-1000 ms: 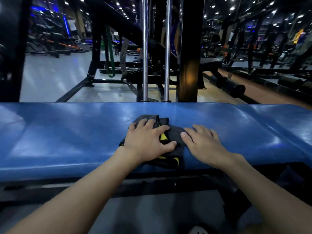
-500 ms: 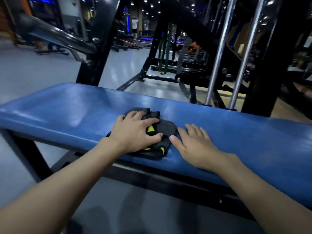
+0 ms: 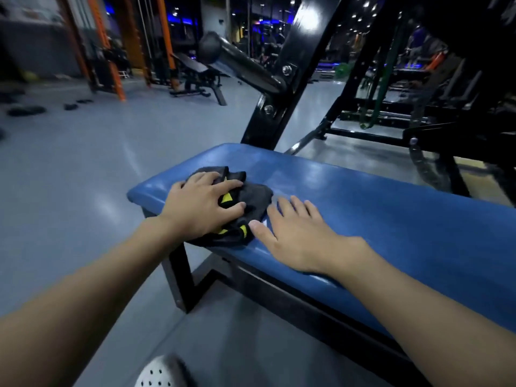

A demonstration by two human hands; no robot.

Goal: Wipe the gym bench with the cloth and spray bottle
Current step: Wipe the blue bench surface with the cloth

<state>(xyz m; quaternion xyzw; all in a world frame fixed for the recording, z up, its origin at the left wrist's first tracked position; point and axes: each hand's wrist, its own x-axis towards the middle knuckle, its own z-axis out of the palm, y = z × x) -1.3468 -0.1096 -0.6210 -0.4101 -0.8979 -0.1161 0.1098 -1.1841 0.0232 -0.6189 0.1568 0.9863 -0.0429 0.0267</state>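
Note:
A blue padded gym bench (image 3: 377,208) runs from the centre to the right edge of the head view. Near its left end lies a crumpled black cloth with yellow marks (image 3: 255,196). My left hand (image 3: 202,206) presses down on the cloth with fingers spread across it. Just to the right, my right hand (image 3: 296,236) rests flat on the bare blue pad, its thumb touching the cloth's edge. No spray bottle is in view.
A black slanted machine frame (image 3: 282,88) with a padded roller arm (image 3: 237,62) rises behind the bench's left end. Grey floor (image 3: 69,177) lies to the left. Orange racks (image 3: 117,51) and another bench stand far back. A white perforated shoe (image 3: 159,372) shows below.
Both hands and the cloth have slid left along the bench, from its middle to near its left end. The view has turned left with them.

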